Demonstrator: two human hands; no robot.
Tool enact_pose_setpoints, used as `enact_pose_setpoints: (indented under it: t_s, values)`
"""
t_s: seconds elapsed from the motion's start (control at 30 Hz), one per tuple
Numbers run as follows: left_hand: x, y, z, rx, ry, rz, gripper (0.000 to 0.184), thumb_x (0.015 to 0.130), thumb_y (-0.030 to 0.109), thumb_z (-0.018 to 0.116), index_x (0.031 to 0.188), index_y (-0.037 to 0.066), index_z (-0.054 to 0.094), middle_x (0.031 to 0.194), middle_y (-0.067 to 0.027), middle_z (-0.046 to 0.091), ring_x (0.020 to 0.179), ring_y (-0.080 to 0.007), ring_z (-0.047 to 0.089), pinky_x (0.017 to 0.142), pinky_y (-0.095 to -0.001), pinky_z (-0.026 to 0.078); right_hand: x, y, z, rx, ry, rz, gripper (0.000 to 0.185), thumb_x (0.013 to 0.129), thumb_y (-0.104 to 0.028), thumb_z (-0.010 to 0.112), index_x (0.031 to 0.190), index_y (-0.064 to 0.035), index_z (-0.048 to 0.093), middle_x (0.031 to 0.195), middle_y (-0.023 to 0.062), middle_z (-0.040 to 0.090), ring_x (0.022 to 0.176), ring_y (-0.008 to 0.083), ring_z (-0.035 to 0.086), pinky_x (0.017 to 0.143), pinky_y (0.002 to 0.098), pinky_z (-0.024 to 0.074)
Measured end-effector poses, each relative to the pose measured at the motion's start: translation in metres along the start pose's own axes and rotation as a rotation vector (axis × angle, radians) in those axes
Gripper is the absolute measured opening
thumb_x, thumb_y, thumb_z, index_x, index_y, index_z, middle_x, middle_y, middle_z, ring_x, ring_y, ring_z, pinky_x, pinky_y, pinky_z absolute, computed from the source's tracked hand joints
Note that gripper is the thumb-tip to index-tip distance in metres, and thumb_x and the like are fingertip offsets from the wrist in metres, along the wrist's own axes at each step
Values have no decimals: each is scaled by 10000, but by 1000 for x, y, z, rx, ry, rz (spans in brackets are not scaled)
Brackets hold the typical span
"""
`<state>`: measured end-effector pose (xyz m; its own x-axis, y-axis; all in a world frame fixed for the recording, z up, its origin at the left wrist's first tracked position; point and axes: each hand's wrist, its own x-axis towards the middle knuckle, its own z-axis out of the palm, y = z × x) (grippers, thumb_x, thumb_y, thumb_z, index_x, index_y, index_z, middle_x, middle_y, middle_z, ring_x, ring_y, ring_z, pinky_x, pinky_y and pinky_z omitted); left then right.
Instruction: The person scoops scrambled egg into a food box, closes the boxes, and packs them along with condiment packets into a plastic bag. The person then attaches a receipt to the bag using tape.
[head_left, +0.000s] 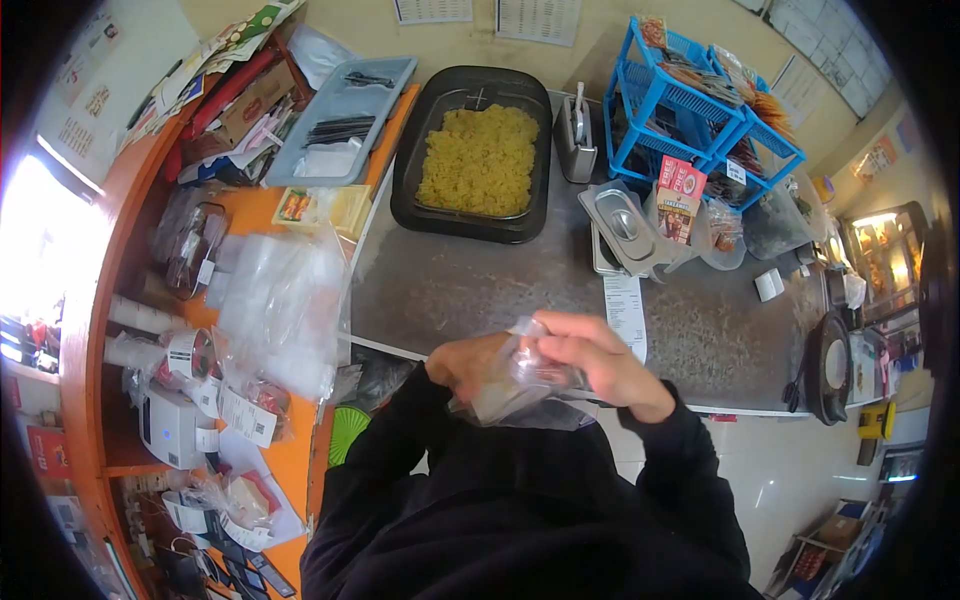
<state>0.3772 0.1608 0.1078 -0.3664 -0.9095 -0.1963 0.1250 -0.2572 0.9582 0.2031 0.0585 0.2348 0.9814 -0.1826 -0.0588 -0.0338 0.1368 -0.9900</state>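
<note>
A clear plastic bag [520,385] is between my hands, close to my body at the counter's front edge. My left hand [468,362] is wrapped round the bag's left side, its fingers partly hidden by the plastic. My right hand [598,358] holds the bag's upper right part with bent fingers. What lies inside the bag is blurred; something pale shows low in it. Beyond my hands, a long white printed receipt [625,315] lies on the grey counter [460,290].
A black tray [402,190] of yellow rice stands at the back. Metal lids [625,225] and a blue rack [640,90] are to its right. On the left, plastic bags [280,300], a blue tray [390,120] and a white printer [170,428] sit on orange shelving.
</note>
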Motion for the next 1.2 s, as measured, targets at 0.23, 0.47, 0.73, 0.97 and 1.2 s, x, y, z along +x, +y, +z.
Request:
enact_pose_setpoints:
  t_s: [0.23, 0.47, 0.73, 0.97, 1.2]
  values:
    - [13, 1, 19, 979, 254, 750, 1002, 483, 573, 882, 1283, 74, 544, 1259, -107, 582, 1221, -312, 493, 1121, -486, 237, 15, -15, 5, -615, -163, -267, 132, 795, -138, 610, 684, -70, 587, 545, 86, 500, 454, 245, 486, 466, 331, 376]
    - [35, -24, 68, 725, 53, 607, 639, 687, 432, 745, 1208, 93, 597, 1227, -77, 621, 1236, -249, 516, 1097, -466, 276, 71, 0, 29, -926, -637, -518, 155, 698, -179, 611, 595, -64, 624, 545, 145, 572, 528, 347, 574, 510, 415, 451]
    - [54, -30, 109, 1085, 218, 763, 237, 900, 241, 577, 1087, 139, 681, 1163, -16, 685, 1260, -174, 536, 1056, -447, 341, 165, 183, -7, -555, -752, 209, 342, 890, -346, 615, 927, -16, 696, 905, 115, 698, 822, 230, 628, 717, 378, 486]
    - [24, -23, 57, 1195, 457, 670, 487, 925, 227, 498, 1375, 41, 503, 1482, -90, 459, 1403, -290, 384, 1127, -542, 239, 165, 200, -83, -154, -1004, 685, 483, 911, -336, 628, 1277, -22, 595, 1171, 71, 656, 1074, 170, 584, 918, 333, 477]
    - [-47, 15, -70, 1508, 940, -76, 742, 824, 284, 630, 1491, 93, 368, 1604, -95, 241, 1493, -310, 182, 1115, -694, 142, 120, 189, -106, 40, -160, 45, 942, 863, -339, 747, 1564, -101, 164, 1521, 60, 380, 1337, 162, 426, 1068, 358, 412]
